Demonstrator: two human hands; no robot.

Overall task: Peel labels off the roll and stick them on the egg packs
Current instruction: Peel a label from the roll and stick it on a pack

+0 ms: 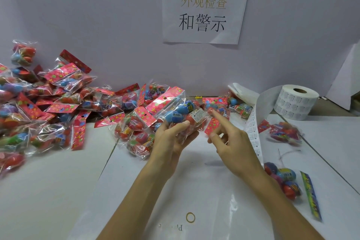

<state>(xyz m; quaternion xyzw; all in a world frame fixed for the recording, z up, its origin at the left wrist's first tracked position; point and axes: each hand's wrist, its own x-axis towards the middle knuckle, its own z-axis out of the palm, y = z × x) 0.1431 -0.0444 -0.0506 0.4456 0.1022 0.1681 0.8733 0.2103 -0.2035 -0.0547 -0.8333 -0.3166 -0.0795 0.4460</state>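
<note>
So the left hand (pixel 171 138) was gripping one egg pack (pixel 175 111), fingers curled under it and thumb over the top, well to the left of the label roll (pixel 296 101). A white label (pixel 198 115) was already stuck on that pack's clear front. The right hand (pixel 231 142) was loose and holding nothing, index finger straight out, tip just beside the label; couldn't tell if it touched the pack. The roll stood on the counter (pixel 194 181), and its paper strip (pixel 253 134) trailed from it down toward the right wrist. A big pile of egg packs (pixel 58 103) sat far left of the roll. A green-topped pack (pixel 286 181) lay on the near side of the roll, and a wall sign (pixel 204 8) hung up and left of it.
</note>
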